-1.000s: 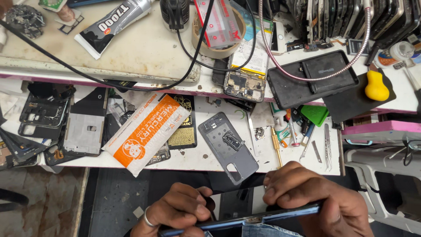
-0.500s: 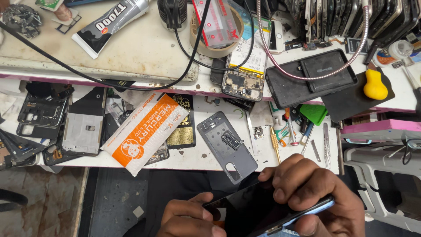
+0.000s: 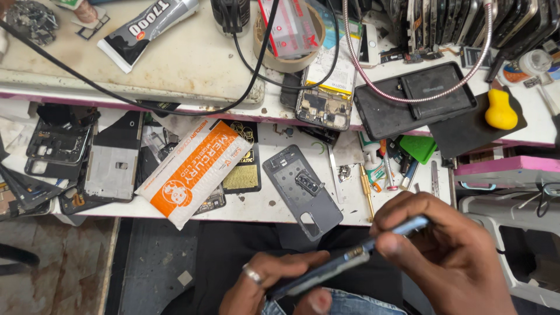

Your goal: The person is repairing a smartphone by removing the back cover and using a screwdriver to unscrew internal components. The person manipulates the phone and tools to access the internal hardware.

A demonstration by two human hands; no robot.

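A person sits at a cluttered repair bench (image 3: 198, 70), both hands closed on a slim blue phone (image 3: 350, 259) held edge-on over the lap, just below the bench edge. The left hand (image 3: 274, 289), a ring on one finger, cradles the phone's lower end, while the right hand (image 3: 449, 256) pinches its upper end between thumb and fingers. On the bench just above lie a grey phone back cover (image 3: 303, 192), an orange-and-white packet (image 3: 192, 172), a glue tube (image 3: 146, 26) and a yellow-handled tool (image 3: 500, 111).
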